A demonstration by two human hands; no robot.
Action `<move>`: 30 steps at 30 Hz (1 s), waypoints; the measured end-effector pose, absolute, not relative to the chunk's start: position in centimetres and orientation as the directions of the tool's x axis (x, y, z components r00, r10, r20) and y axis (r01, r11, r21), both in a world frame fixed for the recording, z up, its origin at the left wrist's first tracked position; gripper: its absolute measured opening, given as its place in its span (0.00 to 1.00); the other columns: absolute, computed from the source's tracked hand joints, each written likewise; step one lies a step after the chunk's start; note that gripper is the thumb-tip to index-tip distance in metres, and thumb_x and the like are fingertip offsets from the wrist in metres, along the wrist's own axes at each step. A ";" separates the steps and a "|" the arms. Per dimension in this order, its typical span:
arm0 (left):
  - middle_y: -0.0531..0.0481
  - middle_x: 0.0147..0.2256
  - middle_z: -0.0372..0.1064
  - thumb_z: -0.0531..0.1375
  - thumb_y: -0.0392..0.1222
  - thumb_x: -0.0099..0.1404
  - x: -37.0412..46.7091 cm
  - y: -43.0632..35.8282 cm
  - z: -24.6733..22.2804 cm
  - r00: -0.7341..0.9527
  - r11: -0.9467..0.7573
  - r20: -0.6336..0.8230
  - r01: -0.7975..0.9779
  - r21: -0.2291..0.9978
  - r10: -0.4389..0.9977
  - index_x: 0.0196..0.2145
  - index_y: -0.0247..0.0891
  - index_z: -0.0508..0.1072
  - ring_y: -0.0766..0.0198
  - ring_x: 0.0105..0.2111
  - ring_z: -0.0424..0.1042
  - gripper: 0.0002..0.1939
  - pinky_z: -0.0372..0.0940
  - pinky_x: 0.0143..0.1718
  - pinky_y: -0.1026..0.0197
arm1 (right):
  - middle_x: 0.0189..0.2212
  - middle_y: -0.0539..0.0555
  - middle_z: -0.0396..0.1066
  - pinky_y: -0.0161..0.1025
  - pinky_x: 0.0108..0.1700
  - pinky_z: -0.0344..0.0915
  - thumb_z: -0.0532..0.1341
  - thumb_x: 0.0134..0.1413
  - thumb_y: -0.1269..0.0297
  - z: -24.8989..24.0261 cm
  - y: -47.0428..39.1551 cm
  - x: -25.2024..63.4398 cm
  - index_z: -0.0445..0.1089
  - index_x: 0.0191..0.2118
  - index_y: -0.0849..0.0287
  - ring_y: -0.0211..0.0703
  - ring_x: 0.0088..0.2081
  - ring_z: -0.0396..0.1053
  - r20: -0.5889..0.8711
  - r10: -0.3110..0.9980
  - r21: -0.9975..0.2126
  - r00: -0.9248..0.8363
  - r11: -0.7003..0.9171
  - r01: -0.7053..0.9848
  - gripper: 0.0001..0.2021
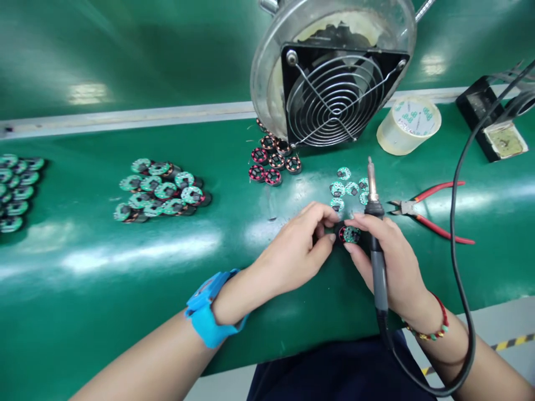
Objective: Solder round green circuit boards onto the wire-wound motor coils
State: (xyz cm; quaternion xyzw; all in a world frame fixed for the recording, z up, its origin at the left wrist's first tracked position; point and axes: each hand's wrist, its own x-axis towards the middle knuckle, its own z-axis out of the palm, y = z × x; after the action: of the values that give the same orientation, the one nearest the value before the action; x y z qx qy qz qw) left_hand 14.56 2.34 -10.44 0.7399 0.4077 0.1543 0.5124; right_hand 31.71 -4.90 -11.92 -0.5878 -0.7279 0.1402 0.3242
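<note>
My left hand (295,245) pinches a small dark motor coil (340,233) with red windings, thumb and fingertips closed on its left side. A round green circuit board (351,235) sits against the coil's right side, between the thumb and fingers of my right hand (395,264). That same hand also keeps a soldering iron (379,273) in its grip, tip pointing up and away from the coil. Just beyond my fingertips lie several loose round circuit boards (337,189). Whether the held board is fixed to the coil, I cannot tell.
A fan (336,103) in a metal hood stands at the back, near bare coils (276,161). Coils with boards (161,189) are grouped left, more (16,192) at the far left. Right are cutters (434,211), a tape roll (407,125), an iron stand (487,120) and a cable (455,195).
</note>
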 end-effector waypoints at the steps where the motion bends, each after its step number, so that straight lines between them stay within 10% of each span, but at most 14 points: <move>1: 0.49 0.39 0.65 0.54 0.31 0.63 14.6 2.2 -10.5 0.650 -0.176 -0.173 0.435 0.883 0.740 0.45 0.37 0.66 0.64 0.36 0.66 0.12 0.64 0.38 0.59 | 0.42 0.55 0.75 0.50 0.42 0.70 0.60 0.59 0.71 -11.8 -5.0 31.8 0.58 0.59 0.51 0.51 0.42 0.72 0.325 0.941 -0.608 -0.095 0.285 0.741 0.24; 5: 0.44 0.47 0.63 0.58 0.31 0.60 15.5 1.7 -11.2 0.713 -0.314 -0.107 0.432 0.845 0.693 0.48 0.37 0.67 0.56 0.49 0.64 0.17 0.63 0.51 0.50 | 0.46 0.54 0.75 0.49 0.44 0.71 0.61 0.57 0.73 -11.8 -5.2 32.4 0.58 0.59 0.49 0.50 0.45 0.73 0.355 0.928 -0.668 -0.114 0.337 0.663 0.26; 16: 0.50 0.38 0.66 0.61 0.39 0.64 14.9 2.9 -11.5 0.717 -0.279 -0.002 0.273 0.921 0.697 0.38 0.37 0.71 0.63 0.39 0.66 0.05 0.63 0.42 0.60 | 0.46 0.54 0.74 0.47 0.50 0.72 0.62 0.58 0.70 -11.8 -5.5 33.2 0.59 0.58 0.51 0.46 0.46 0.75 0.356 0.934 -0.764 -0.002 0.293 0.574 0.24; 22: 0.51 0.34 0.70 0.62 0.41 0.63 15.0 2.4 -11.1 0.643 0.240 -0.296 0.176 0.955 0.707 0.45 0.39 0.76 0.68 0.29 0.66 0.12 0.65 0.33 0.62 | 0.46 0.54 0.76 0.48 0.48 0.72 0.63 0.55 0.74 -11.5 -5.5 33.1 0.59 0.59 0.50 0.48 0.47 0.74 0.450 0.890 -0.697 -0.072 0.400 0.595 0.27; 30: 0.49 0.36 0.77 0.67 0.43 0.59 15.5 1.3 -10.7 0.624 0.736 -0.539 -0.086 0.672 0.565 0.43 0.39 0.80 0.69 0.27 0.73 0.14 0.70 0.37 0.61 | 0.47 0.53 0.77 0.49 0.46 0.72 0.61 0.57 0.75 -11.5 -5.6 33.1 0.57 0.61 0.48 0.48 0.47 0.74 0.464 0.867 -0.620 -0.181 0.464 0.633 0.28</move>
State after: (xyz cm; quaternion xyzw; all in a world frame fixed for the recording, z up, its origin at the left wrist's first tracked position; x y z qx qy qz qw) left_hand 15.45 1.29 -10.66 0.3084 0.3883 0.1923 0.8468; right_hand 33.05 -5.58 -11.49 -0.4971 -0.7546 0.1453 0.4029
